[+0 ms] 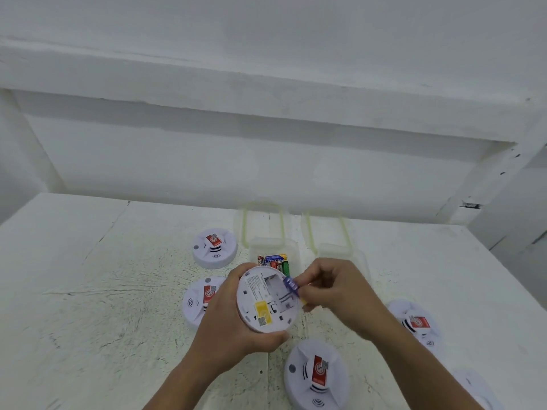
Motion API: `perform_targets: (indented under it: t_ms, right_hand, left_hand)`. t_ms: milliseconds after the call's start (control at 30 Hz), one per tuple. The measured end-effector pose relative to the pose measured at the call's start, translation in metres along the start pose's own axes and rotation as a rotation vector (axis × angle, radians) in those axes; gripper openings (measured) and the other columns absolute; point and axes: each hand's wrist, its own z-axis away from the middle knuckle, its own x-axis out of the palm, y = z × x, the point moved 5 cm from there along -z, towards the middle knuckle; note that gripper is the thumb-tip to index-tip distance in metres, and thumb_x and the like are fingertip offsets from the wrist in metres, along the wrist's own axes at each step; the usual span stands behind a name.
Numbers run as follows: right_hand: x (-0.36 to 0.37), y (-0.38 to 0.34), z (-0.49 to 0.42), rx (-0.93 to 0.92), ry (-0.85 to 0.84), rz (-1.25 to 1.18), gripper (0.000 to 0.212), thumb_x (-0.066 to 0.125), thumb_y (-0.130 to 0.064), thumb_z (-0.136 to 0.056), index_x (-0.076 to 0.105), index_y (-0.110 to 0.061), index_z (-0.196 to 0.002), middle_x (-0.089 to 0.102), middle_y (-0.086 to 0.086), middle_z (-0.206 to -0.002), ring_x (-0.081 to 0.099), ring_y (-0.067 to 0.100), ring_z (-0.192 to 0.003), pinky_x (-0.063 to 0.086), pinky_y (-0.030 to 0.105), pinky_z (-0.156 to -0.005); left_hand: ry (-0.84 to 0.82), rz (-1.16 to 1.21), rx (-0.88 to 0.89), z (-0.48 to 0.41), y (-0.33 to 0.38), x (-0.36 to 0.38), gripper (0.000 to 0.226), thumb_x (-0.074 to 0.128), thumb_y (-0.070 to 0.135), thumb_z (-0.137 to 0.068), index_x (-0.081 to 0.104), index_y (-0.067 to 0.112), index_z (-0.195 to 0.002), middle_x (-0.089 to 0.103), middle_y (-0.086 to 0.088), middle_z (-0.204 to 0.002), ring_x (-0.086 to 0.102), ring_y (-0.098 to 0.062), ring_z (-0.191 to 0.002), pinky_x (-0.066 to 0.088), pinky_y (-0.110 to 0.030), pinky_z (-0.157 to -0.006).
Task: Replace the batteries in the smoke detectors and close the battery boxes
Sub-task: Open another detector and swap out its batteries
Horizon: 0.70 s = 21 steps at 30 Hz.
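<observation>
The left hand (225, 321) grips a smoke detector (260, 306) around its rim, back side up, with the battery slot (275, 287) open. The right hand (337, 294), just beside it, pinches a purple battery (291, 285) at the edge of this slot. Just behind both hands stands a clear box (266, 242) with more batteries (273, 261) inside.

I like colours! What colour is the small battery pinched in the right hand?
The small cylindrical battery is purple-blue; head view, slightly blurred.
</observation>
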Motion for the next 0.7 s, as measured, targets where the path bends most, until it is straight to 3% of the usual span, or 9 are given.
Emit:
perform_targets:
  t_ms: [100,233,400,567,700]
  right_hand:
    - [-0.029,0.019,-0.01,0.162,0.188,-0.138,0.005,0.066,0.007,-0.079,0.065,0.002,-0.079,0.07,0.021,-0.081,0.065,0.024,-0.058,0.059,0.037,-0.065]
    - [-0.048,0.043,-0.013,0.237,0.365,0.281,0.007,0.066,-0.001,-0.078,0.062,-0.005,-0.075,0.068,0.012,-0.072,0.065,0.021,-0.055,0.047,0.022,-0.048]
    - [-0.035,0.059,-0.02,0.265,0.347,0.51,0.009,0.062,-0.003,-0.077,0.058,-0.009,-0.073,0.066,0.01,-0.074,0.067,0.028,-0.07,0.052,0.033,-0.063]
    - [-0.026,0.063,-0.028,0.277,0.299,0.591,0.012,0.054,0.001,-0.079,0.065,-0.004,-0.078,0.068,0.012,-0.077,0.065,0.027,-0.071,0.047,0.028,-0.058]
    - [-0.026,0.063,-0.031,0.252,0.267,0.569,0.017,0.054,-0.001,-0.084,0.069,-0.008,-0.082,0.069,0.007,-0.078,0.062,0.019,-0.065,0.046,0.023,-0.055]
  left_hand:
    - [0.035,0.02,0.009,0.0,0.0,-0.006,0.086,0.093,0.024,-0.044,0.048,0.052,-0.111,0.058,0.03,-0.11,0.057,0.007,-0.104,0.048,-0.007,-0.075]
    - [0.049,0.049,0.003,0.001,-0.002,-0.009,0.087,0.092,0.024,-0.045,0.045,0.064,-0.107,0.061,0.028,-0.108,0.059,0.006,-0.103,0.049,-0.009,-0.075]
    - [0.069,0.061,-0.023,0.001,-0.007,-0.011,0.085,0.089,0.039,-0.042,0.046,0.05,-0.115,0.06,0.028,-0.111,0.057,0.006,-0.105,0.049,-0.008,-0.075]
    - [0.114,0.061,-0.047,0.002,-0.018,-0.019,0.099,0.097,0.025,-0.045,0.042,0.041,-0.126,0.055,0.034,-0.113,0.054,0.006,-0.108,0.048,-0.006,-0.073]
    - [0.135,0.068,-0.067,0.002,-0.024,-0.025,0.104,0.091,0.039,-0.044,0.038,0.04,-0.133,0.053,0.031,-0.118,0.054,0.002,-0.111,0.05,-0.009,-0.075]
